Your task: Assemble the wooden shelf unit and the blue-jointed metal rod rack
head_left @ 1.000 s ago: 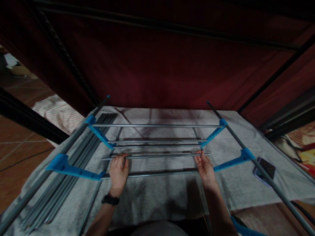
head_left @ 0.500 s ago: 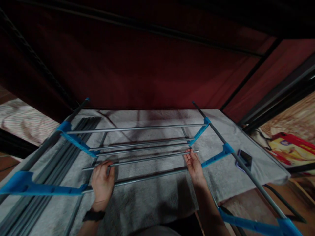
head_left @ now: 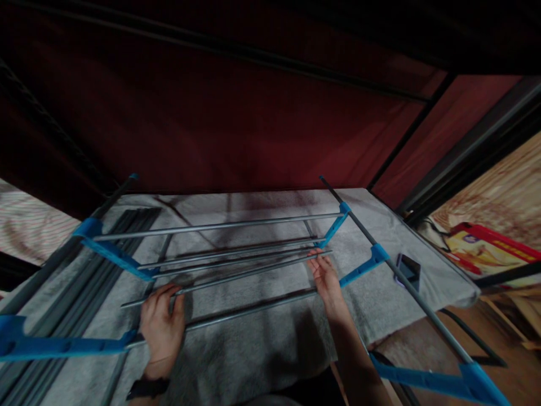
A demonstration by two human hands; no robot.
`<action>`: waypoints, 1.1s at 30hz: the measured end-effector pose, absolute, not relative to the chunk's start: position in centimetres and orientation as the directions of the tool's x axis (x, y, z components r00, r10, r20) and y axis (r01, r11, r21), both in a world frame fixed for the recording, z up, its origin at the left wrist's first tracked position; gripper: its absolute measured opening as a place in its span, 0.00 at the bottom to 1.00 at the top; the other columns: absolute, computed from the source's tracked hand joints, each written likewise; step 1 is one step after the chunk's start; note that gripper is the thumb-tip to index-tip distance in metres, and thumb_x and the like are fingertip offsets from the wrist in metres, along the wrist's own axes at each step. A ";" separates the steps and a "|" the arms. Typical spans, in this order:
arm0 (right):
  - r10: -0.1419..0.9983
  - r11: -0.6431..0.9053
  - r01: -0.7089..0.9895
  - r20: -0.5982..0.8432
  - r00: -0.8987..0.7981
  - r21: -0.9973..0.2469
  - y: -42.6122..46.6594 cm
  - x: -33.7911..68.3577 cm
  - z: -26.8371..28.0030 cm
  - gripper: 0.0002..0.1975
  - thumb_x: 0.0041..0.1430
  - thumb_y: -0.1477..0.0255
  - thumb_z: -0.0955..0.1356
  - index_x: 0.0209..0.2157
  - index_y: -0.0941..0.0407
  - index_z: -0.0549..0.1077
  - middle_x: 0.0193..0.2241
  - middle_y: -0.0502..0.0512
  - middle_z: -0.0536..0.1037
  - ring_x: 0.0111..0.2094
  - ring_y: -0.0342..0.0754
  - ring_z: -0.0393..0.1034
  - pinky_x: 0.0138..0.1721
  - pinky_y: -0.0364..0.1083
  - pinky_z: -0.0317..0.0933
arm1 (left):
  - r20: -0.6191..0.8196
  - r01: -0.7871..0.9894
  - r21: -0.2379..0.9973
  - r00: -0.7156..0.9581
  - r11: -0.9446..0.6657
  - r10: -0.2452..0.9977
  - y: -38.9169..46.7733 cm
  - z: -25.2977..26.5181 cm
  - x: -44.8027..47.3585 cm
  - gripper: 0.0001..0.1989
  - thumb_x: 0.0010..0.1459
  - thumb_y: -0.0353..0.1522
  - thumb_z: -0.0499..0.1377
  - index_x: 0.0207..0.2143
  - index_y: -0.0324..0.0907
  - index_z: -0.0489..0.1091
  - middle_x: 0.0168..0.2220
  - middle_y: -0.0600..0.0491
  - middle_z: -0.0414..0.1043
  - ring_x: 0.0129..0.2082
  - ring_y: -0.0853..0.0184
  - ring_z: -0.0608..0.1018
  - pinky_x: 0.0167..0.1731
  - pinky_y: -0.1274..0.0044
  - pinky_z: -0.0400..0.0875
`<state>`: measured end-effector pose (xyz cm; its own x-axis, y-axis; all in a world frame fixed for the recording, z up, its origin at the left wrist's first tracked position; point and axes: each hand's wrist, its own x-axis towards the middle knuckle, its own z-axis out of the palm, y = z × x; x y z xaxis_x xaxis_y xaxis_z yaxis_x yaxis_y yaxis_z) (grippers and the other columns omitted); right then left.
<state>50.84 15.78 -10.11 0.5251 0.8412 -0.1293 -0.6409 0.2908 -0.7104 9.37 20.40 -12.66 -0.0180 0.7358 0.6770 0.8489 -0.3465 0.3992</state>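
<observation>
A thin grey metal rod (head_left: 240,275) lies crosswise between my two hands. My left hand (head_left: 163,318), with a dark band on the wrist, is closed around it near its left end. The fingers of my right hand (head_left: 324,275) pinch it near its right end. The rod is loose at both tips, its right end tilted toward the far side. Around it stands a rack frame of grey tubes with blue plastic brackets (head_left: 113,254). Other crossbars (head_left: 220,226) span between the left and right brackets. One crossbar (head_left: 249,312) passes under my hands on the near side.
Several grey tubes (head_left: 84,282) lie in a bundle at the left on a pale grey cloth (head_left: 270,349). A phone (head_left: 408,272) rests on the cloth at the right. Beyond it are a red and yellow package (head_left: 486,248) and a dark red fabric wall (head_left: 253,129).
Both hands still hold the rod. Its right end has shifted toward the far side, so it slants more. The whole view has moved slightly, with the rack appearing further left.
</observation>
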 end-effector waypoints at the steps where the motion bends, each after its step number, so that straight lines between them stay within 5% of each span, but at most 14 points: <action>1: 0.838 0.292 -0.633 -0.127 0.530 -0.717 15.9 50.8 -9.8 0.10 0.48 0.72 0.77 0.32 0.52 0.76 0.37 0.47 0.81 0.41 0.44 0.76 0.49 0.47 0.70 | 0.678 0.853 0.395 -0.021 -0.341 0.735 20.4 -12.6 9.4 0.11 0.64 0.36 0.54 0.43 0.41 0.71 0.46 0.42 0.74 0.49 0.54 0.74 0.51 0.62 0.66; 12: 0.787 0.298 -0.627 -0.187 0.588 -0.720 18.1 51.2 -8.5 0.17 0.41 0.70 0.80 0.25 0.55 0.70 0.29 0.47 0.81 0.27 0.40 0.74 0.36 0.42 0.74 | 0.681 0.861 0.411 -0.070 -0.301 0.729 20.4 -12.4 9.3 0.14 0.63 0.38 0.54 0.46 0.39 0.68 0.47 0.40 0.74 0.49 0.50 0.74 0.51 0.58 0.67; 33: 0.854 0.284 -0.658 -0.128 0.504 -0.697 18.4 50.9 -7.8 0.10 0.49 0.75 0.76 0.34 0.55 0.77 0.33 0.51 0.83 0.37 0.47 0.79 0.43 0.47 0.74 | 0.721 0.826 0.472 -0.161 -0.308 0.674 20.5 -11.3 9.5 0.11 0.61 0.37 0.56 0.38 0.40 0.74 0.47 0.43 0.74 0.49 0.54 0.74 0.53 0.57 0.66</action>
